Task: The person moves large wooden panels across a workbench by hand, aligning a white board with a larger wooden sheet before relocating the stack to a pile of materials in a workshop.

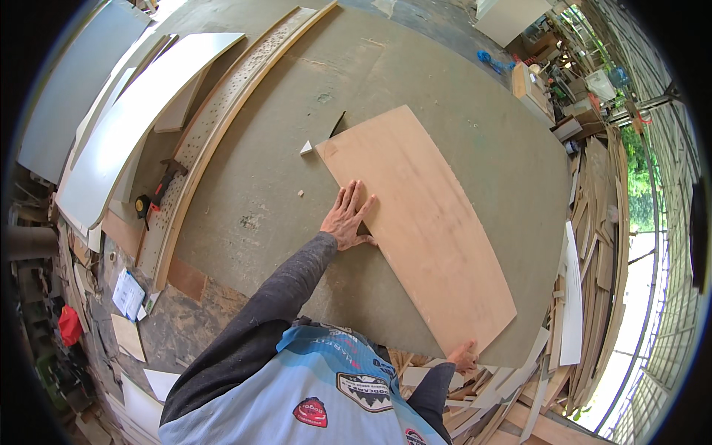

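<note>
Wood panel (426, 230), light brown w/ 1 long bowed edge, is laid flat on grey-green work surface (519, 163), set diagonally: far end to upper L, near end to lower R, by the person's body. L hand (347, 219) is placed palm down at panel's L edge, fingers spread wide; fingertips are rested on the wood, thumb is held out near the same edge, nothing is gripped. R hand (464, 357) is set at panel's near end, fingers partly bent against the edge; whether the panel is pinched there can't be told, as the underside is hidden.

Nr panel's far L corner, a small white triangular pc (306, 148) and a thin dark strip (339, 122) are seen; a small pale chip (300, 193) is seen farther L of the panel. On the L, a hammer (169, 182) and tape measure (142, 206) are laid by a long curved wood-edged frame (194, 159). Wood offcuts (597, 200) are piled on the R.
</note>
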### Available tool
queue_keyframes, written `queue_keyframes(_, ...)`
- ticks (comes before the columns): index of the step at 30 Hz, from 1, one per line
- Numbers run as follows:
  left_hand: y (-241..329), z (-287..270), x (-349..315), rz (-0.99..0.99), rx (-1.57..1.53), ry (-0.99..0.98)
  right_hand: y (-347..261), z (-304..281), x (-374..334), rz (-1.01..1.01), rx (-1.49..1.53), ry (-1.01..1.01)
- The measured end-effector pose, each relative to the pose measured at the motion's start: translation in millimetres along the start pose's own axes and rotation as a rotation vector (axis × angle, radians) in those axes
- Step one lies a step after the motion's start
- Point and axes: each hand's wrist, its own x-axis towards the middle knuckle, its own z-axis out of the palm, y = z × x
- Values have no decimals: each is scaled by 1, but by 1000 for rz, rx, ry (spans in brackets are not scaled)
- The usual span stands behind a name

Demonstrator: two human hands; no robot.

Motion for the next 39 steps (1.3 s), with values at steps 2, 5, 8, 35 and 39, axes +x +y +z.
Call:
queue_keyframes(2,-1,0,1,0,-1,2,-2,-1,-1,4,-2,-4)
queue_keyframes(5,-2,-1,1,1,4,2,-2,-2,-3,-2,-17,3)
queue_keyframes(8,-1,-2,4,3,-17,6,-3,-2,-3,12,-14,16)
queue_keyframes(35,-7,-3,12,11,-12,-18,-4,-3,-11,15,3,7)
queue_keyframes(39,-8,-4,13,8,-12,-12,-5,-7,-12,13,4,-28)
